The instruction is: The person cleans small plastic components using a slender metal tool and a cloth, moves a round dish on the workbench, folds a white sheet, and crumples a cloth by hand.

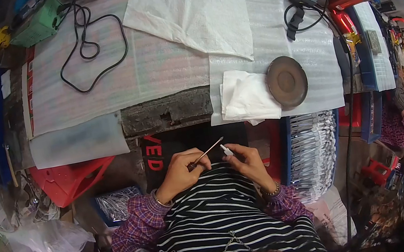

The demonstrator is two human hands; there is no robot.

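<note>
Slanting up and rightward from the closed fingers of the left hand (pixel 180 173), a thin tool (pixel 207 152) is gripped by its handle, mostly hidden there. Just beside its tip, a small white piece (pixel 226 150) is pinched by the right hand (pixel 249 165), its long axis set roughly crosswise. Their gap in depth cannot be judged. Beyond both, the desk (pixel 170 111) is seen.

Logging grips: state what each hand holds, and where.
Left hand: slim metal tool, by its dark handle. Right hand: white plastic piece, by its lower end.
</note>
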